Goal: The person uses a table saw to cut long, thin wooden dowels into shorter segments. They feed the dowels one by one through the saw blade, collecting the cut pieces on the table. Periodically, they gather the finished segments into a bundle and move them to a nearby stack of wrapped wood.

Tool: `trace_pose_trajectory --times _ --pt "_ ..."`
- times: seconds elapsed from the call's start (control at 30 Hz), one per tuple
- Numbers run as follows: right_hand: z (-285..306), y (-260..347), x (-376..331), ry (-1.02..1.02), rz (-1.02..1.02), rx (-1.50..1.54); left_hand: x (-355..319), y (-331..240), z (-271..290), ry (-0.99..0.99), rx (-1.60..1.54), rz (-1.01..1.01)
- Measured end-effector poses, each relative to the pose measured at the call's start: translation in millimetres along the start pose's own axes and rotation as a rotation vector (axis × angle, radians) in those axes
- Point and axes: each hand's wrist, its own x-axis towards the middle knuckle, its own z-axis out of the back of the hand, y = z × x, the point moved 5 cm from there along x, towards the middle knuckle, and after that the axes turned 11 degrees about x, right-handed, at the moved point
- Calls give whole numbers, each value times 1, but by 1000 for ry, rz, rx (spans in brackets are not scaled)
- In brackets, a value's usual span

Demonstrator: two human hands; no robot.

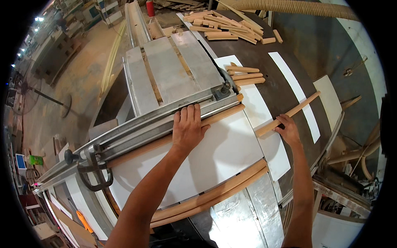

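Note:
My left hand [188, 130] is closed over the long metal fence [138, 134] of a sliding table saw. Its thumb lies by a long wooden strip [144, 148] that runs along the near side of the fence. To the right, my right hand [288, 129] grips a shorter wooden strip [305, 103], which slants across white boards on the dark tabletop. Its near end points toward the white sheet [231, 140]. Near the far end of the fence, a black block [222, 91] sits by a few cut wooden pieces [248, 77].
A heap of cut wood pieces [227, 27] lies at the back of the dark table [285, 78]. Two long wooden strips [211, 192] rest along the near edge. A metal clamp [95, 165] holds the fence's left end. An orange-handled tool [84, 221] lies lower left.

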Motion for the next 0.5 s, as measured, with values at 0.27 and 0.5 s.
trace_pose_trajectory --times 0.27,0.5 --pt "13 4 -7 -16 92 -5 -1 1 -1 -36 -21 -21" --pt "35 68 -36 -63 144 47 -40 6 3 79 -26 -173"
